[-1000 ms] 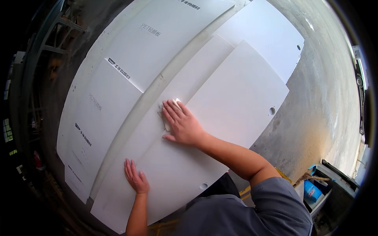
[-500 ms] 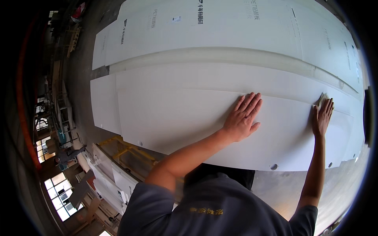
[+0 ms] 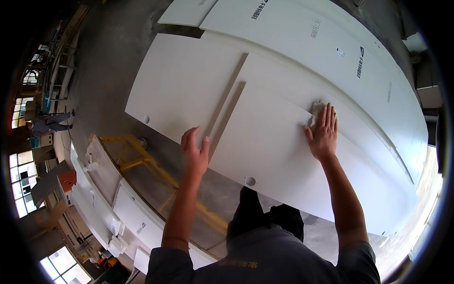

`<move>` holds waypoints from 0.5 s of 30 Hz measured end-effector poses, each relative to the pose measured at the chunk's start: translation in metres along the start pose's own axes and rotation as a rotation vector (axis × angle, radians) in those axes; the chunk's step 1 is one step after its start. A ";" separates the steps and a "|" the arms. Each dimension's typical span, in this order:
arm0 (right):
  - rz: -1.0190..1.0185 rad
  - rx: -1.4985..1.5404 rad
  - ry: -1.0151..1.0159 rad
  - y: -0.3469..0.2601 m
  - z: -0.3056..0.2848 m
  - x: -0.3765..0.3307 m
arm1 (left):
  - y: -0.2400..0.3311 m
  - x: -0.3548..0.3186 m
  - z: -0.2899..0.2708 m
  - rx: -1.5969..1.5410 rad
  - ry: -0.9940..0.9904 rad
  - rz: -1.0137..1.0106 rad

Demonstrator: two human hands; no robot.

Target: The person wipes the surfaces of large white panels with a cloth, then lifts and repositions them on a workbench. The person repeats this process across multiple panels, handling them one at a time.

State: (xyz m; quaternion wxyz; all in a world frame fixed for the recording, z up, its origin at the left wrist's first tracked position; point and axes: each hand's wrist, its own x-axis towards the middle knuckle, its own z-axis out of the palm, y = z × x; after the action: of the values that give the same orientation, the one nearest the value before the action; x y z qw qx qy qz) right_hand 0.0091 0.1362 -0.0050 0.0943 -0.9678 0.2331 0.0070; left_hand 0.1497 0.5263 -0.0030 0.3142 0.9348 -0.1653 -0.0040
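A large white panel (image 3: 269, 137) lies on top of other white panels in front of me, with a round hole near its close edge. My right hand (image 3: 324, 135) holds a crumpled pale rag (image 3: 318, 110) down against the white surface. Its fingers are straight and close together over the rag, part of which sticks out past them. At the stack's left side is my left hand (image 3: 195, 150), raised beside the top panel's left edge. Its fingers are slightly bent with the thumb apart, and nothing is in them. Whether it touches a panel I cannot tell.
Beneath, another white panel (image 3: 179, 75) juts out to the left. Beyond the stack lie pale printed boards (image 3: 302, 33). A yellow metal frame (image 3: 142, 161) stands at the lower left, beside more white boards (image 3: 137, 217). Far left, another person (image 3: 49, 124) is on the floor area.
My view has turned, so the panels appear slanted. My left hand has come off the panel's top to its left edge. My right hand and the rag now lie further left in view.
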 end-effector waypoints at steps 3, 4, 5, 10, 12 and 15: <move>-0.155 -0.013 -0.031 -0.122 0.017 0.076 | -0.021 -0.066 -0.010 -0.272 -0.077 -0.342; -0.212 0.018 0.011 -0.154 0.024 0.096 | -0.023 -0.075 -0.007 -0.366 -0.130 -0.386; -0.250 -0.005 0.019 -0.187 0.029 0.114 | -0.025 -0.084 -0.006 -0.454 -0.180 -0.436; -0.132 -0.100 -0.010 -0.093 0.034 0.071 | -0.016 -0.097 0.008 -0.880 -0.336 -0.720; 0.101 -0.115 -0.031 -0.021 0.020 0.037 | -0.019 -0.096 0.014 -0.993 -0.373 -0.763; 0.180 -0.105 -0.020 -0.046 0.019 0.046 | -0.021 -0.101 0.024 -1.111 -0.352 -0.773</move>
State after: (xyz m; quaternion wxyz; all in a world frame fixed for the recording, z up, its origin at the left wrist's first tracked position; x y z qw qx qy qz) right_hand 0.0713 0.1595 -0.0181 0.0447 -0.9465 0.3173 0.0374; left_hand 0.0582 0.5595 -0.0445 0.6902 0.6130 0.1573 -0.3509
